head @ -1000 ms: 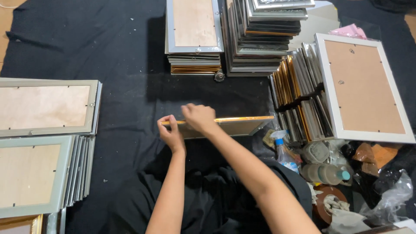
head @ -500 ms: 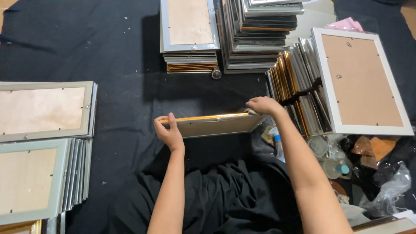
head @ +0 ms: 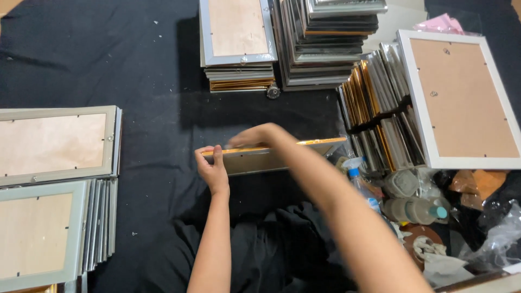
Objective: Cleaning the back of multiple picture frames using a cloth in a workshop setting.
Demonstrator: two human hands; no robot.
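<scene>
A gold-edged picture frame (head: 304,154) stands on its long edge on the black cloth, right in front of me. My left hand (head: 213,169) grips its left end, thumb up along the corner. My right hand (head: 255,135) rests on the frame's top edge near the left side, fingers laid flat along it and blurred with motion. My right forearm crosses in front of the frame and hides part of its face.
Stacks of silver and gold frames (head: 239,43) stand at the back, more frames (head: 380,108) lean on edge at right beside a large white frame (head: 461,97). Face-down frames (head: 54,144) pile at left. A spray bottle (head: 358,179) and tape rolls (head: 412,209) lie at right.
My right hand has slid from the frame's right end leftward along the top edge toward my left hand. The left hand and the frame have stayed put.
</scene>
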